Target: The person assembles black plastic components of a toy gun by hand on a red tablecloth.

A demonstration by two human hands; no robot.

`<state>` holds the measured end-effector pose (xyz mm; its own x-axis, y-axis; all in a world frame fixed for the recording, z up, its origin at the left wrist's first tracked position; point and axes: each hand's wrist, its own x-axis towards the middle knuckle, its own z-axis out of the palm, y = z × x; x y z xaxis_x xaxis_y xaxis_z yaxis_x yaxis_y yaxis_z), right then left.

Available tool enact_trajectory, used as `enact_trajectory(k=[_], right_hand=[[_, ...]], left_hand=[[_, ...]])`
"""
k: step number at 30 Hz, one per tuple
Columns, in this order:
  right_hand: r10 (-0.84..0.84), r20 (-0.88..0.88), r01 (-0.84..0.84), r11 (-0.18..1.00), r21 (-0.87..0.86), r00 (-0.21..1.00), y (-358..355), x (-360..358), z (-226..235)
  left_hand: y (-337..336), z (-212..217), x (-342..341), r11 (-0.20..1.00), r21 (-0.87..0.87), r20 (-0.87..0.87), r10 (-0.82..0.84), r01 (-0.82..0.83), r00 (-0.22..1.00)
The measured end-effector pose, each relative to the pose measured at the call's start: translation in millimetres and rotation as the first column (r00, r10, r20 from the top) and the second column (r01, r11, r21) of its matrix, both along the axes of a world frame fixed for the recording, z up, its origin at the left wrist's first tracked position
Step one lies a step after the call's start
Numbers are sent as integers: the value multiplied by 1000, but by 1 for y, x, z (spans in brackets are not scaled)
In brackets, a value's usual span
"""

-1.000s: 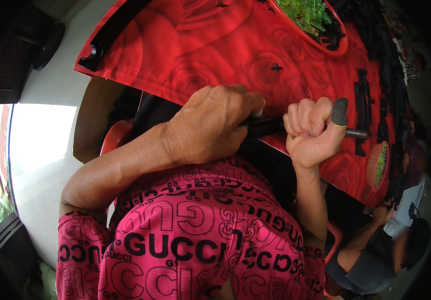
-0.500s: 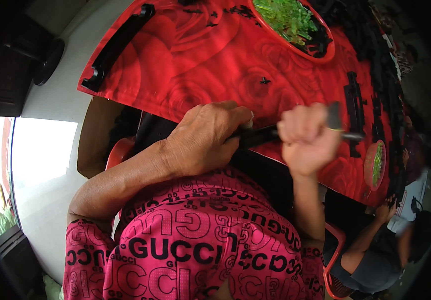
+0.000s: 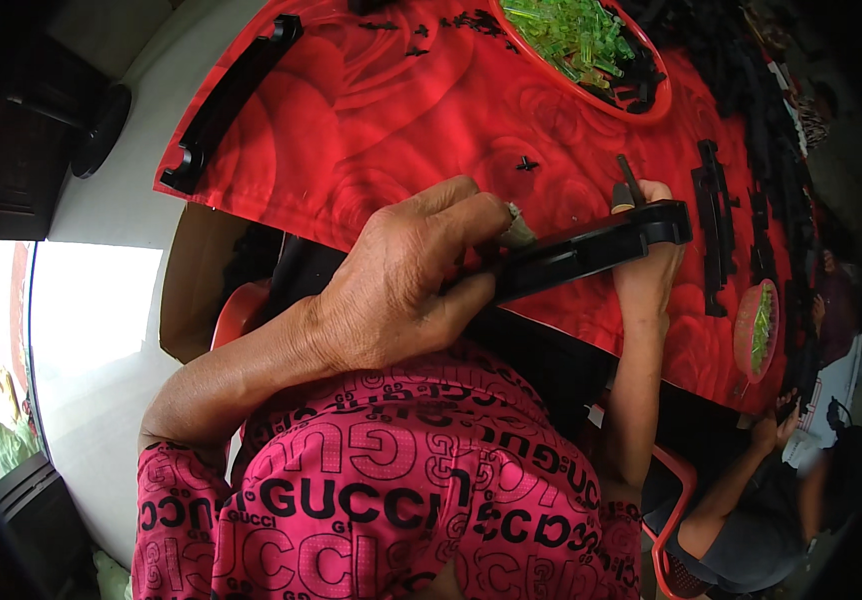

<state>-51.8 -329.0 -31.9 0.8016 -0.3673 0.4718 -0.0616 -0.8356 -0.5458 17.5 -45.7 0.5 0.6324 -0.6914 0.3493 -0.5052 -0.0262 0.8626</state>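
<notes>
My left hand (image 3: 401, 275) grips the near end of a long black plastic part (image 3: 591, 248) held just above the table's front edge. My right hand (image 3: 646, 275) is closed around the part's far end and also holds a dark tool handle (image 3: 623, 190) that sticks up past the thumb. The part lies across the red rose-patterned tablecloth (image 3: 401, 110). A small black piece (image 3: 527, 163) sits on the cloth just beyond my hands.
A red tray of green clear plastic pieces (image 3: 576, 35) sits at the back. Another long black part (image 3: 231, 95) lies at the far left, more black parts (image 3: 711, 220) at the right beside a small red dish (image 3: 756, 330). Another person (image 3: 761, 500) sits at lower right.
My right hand has moved from a raised fist on the tool to gripping the part's far end. The black part now shows fully between both hands.
</notes>
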Motion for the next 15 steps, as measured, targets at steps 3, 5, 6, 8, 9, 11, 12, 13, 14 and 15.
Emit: enact_trajectory(k=[3, 5, 6, 8, 9, 11, 12, 13, 14, 15], right_hand=[[9, -17, -13, 968, -251, 1000, 2, 3, -1], [29, -24, -36, 944, -329, 999, 1, 5, -5], [28, -22, -33, 944, -330, 999, 0, 5, -5], [66, -60, -79, 963, -257, 996, 0, 6, -4], [65, -58, -77, 963, -259, 996, -1, 6, -3], [118, 43, -102, 959, -263, 992, -1, 5, -2], [118, 44, -103, 959, -263, 992, 2, 3, 0], [144, 116, -153, 986, 70, 983, 6, 0, 6], [143, 191, -209, 897, 390, 971, 13, -3, 14], [96, 249, -246, 686, 685, 964, 24, -2, 25]], left_hand=[[-4, -3, -5, 999, -27, -42, -29, 28, 999], [-5, -2, -9, 999, -12, -69, -54, 53, 996], [-6, -3, -10, 998, -12, -67, -56, 55, 996], [-6, -4, -13, 997, -66, -11, -29, 29, 1000], [-7, -4, -14, 997, -68, -9, -31, 30, 999], [-9, -5, -16, 992, -125, -24, 8, -11, 1000], [-9, -6, -16, 992, -125, -23, 8, -11, 1000], [-9, -8, -16, 990, -142, -8, 7, -8, 1000], [-9, -9, -16, 987, -161, 6, 5, -4, 1000], [-9, -9, -17, 987, -162, 5, 3, -2, 1000]])
